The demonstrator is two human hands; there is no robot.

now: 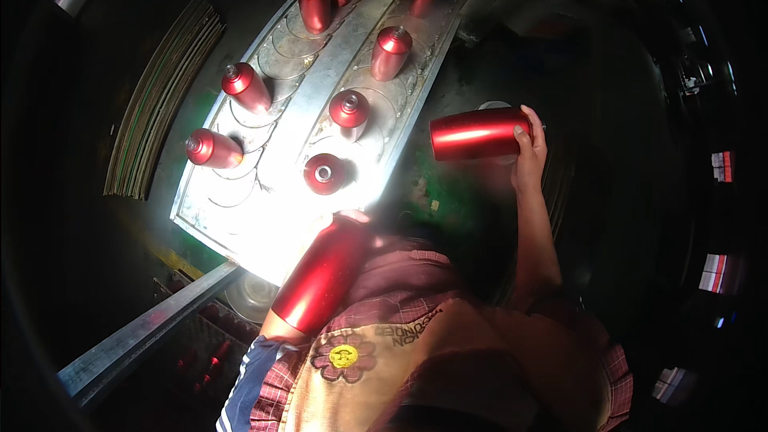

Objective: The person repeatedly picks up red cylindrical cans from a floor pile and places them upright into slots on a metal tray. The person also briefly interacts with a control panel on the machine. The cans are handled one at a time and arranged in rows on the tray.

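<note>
My right hand (530,152) is closed round the neck end of a glossy red metal bottle (476,134), held sideways off the right edge of the metal conveyor (288,140). Close to my body lies a second red bottle (320,276), tilted along my left forearm. Only a bit of my left hand (354,215) shows at this bottle's upper end, in strong glare; the rest is behind the bottle. On the conveyor's right row, nearest my left hand, stands a red bottle (323,174) seen from above. Another red bottle (350,114) stands just beyond it.
More red bottles, such as one at the left edge (214,149), stand in two rows along the conveyor. A curved stack of thin sheets (164,100) is to the left. A metal rail (148,328) runs out at lower left, beside a crate with red items (212,364).
</note>
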